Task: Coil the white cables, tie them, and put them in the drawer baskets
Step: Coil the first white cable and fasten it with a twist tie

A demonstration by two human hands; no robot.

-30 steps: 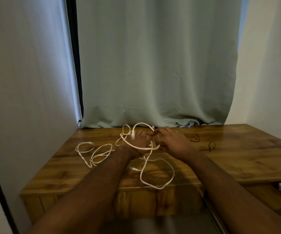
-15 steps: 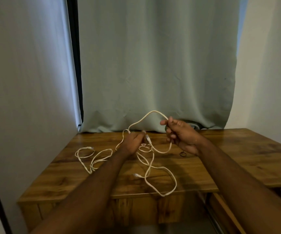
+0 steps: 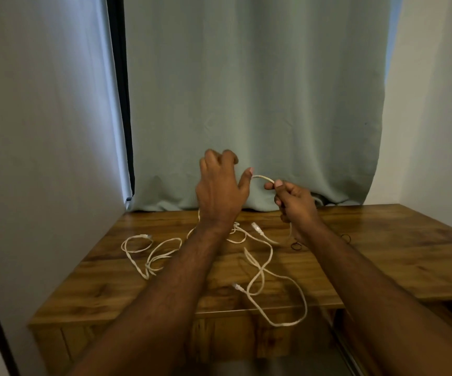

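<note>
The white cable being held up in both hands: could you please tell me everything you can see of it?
The white cable is thin, flat-looking and flexible. A short arc of it spans between the left hand and the right hand, which pinches it. From there it drops to the wooden desk, lying in loose uncoiled loops, one hanging over the front edge. Two plug ends show. It is not tied.

both forearms are bare with no sleeves, and the hands point(image 3: 220, 185) are ungloved with short nails.

white cables point(image 3: 262, 270), loose, tangled on desk point(image 3: 382, 256)
</note>
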